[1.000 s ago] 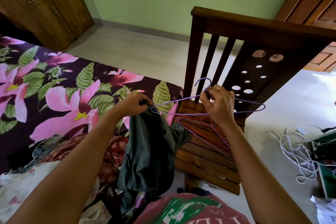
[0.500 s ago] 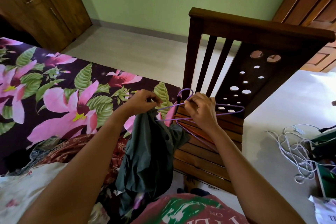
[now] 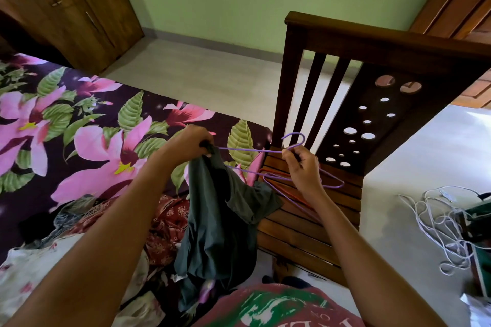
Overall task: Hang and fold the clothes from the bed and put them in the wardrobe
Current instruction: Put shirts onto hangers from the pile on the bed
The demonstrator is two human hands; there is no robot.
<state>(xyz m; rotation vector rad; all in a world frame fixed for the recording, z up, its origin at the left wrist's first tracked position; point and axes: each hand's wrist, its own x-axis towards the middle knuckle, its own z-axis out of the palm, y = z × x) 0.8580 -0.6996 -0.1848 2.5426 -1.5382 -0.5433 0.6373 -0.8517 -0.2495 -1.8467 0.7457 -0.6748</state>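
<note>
- L hand (image 3: 192,142) clenched on grey-green garment (image 3: 220,220) top.
- R hand (image 3: 304,170) pinches purple hanger (image 3: 249,150) neck; tip by L hand.
- Step: hanging. Next prob. needs tip fed into garment opening.

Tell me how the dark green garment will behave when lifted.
Probably floppy: the dark green garment hangs in loose folds from the left hand, so unsupported parts should sag. It seems light, since one hand's grip at its top carries it. It may slide along the thin purple hanger that the right hand holds.
</note>
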